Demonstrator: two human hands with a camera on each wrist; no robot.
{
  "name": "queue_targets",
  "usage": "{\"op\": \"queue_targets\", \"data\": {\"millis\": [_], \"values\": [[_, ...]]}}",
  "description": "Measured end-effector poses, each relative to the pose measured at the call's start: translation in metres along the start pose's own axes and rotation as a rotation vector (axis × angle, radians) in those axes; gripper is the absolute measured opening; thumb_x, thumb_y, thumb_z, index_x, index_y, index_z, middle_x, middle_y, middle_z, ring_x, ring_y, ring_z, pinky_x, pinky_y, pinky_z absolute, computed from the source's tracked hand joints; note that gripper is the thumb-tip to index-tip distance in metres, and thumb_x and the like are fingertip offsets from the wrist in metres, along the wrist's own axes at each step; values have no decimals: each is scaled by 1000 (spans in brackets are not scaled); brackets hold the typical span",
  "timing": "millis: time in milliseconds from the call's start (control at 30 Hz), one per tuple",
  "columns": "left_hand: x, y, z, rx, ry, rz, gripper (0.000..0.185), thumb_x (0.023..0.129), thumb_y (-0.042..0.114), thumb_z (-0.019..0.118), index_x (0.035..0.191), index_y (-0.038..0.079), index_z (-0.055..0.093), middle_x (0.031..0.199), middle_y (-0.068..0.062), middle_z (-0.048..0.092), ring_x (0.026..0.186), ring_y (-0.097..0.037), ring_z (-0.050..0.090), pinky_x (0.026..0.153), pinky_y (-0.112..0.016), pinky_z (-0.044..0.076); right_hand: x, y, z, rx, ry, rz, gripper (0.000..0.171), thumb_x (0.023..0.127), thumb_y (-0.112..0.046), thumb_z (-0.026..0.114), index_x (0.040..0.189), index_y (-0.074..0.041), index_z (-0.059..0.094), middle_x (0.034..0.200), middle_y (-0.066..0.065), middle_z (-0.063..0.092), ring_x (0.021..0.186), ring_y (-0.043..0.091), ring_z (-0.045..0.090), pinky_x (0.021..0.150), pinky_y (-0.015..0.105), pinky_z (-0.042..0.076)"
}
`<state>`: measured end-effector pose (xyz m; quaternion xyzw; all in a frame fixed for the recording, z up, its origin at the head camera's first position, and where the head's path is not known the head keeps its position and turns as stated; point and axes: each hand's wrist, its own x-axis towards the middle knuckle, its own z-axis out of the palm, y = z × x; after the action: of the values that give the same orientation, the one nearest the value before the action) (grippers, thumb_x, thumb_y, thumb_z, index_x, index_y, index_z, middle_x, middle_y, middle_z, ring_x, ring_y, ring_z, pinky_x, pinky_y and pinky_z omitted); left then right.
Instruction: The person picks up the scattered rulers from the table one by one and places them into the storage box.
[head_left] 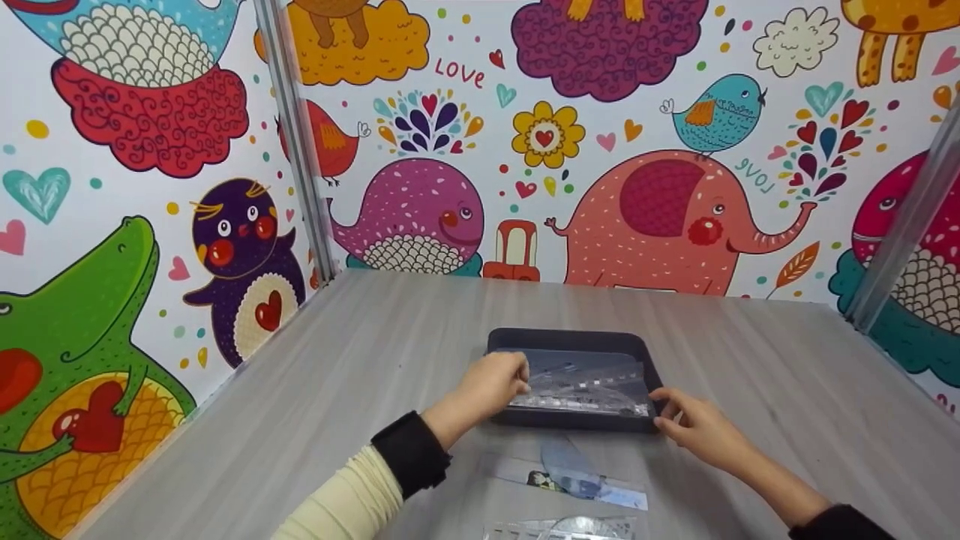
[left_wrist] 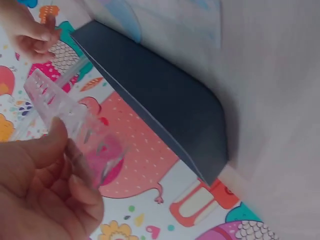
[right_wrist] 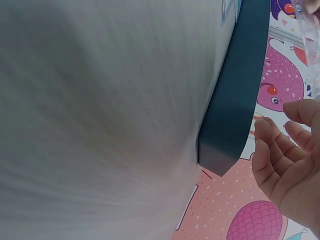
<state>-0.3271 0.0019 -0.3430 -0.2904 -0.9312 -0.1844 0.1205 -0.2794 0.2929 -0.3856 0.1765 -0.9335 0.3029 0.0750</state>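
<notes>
Over dark tray (head_left: 574, 341): left hand (head_left: 491, 382) pinches clear ruler (head_left: 581, 384).

Left hand (head_left: 491, 382) pinching, right hand (head_left: 694, 427) loosely curled

A clear plastic ruler set (head_left: 581, 384) (see-through, pale markings) lies flat in the dark tray (head_left: 570, 339), its long edge running from nine to three o'clock.

Partitioned booth, likely a staged recording cell; cartoon-animal wall panels (head_left: 600, 150) joined by bare metal posts (head_left: 296, 142) enclose a grey wood-grain table (head_left: 375, 360); no household fittings visible.
</notes>
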Motion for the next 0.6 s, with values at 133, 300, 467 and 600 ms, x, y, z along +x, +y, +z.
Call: {"op": "queue_targets", "data": {"millis": [133,300,467,600], "values": [[16,-8,5,94,27,-25,10,74,20,61,72,14,53,67,4,52,65,-11,52,54,-23,40,0,1,1,0,9,-15,30,79,-13,55,105,-2,47,70,0,53,47,2,45,42,21,39],[40,-12,14,225,-20,-105,12,75,22,60,71,15,51,69,2,53,69,-14,53,53,-27,41,-1,1,1,3,3,-17,30,79,-14,54,105,-2,47,69,-1,52,46,2,44,42,21,38],[56,-11,23,337,-56,-180,11,74,24,60,76,16,54,77,0,57,75,-19,54,59,-32,44,-3,0,-1,13,0,-19,30,80,-15,54,106,-4,47,71,1,53,47,2,45,42,22,38],[61,-10,35,468,-102,-171,16,76,24,59,89,14,56,88,-3,58,82,-21,53,65,-33,45,-4,0,-1,17,-7,-31,30,80,-16,54,106,-3,47,71,2,54,47,2,45,42,22,38]]}}
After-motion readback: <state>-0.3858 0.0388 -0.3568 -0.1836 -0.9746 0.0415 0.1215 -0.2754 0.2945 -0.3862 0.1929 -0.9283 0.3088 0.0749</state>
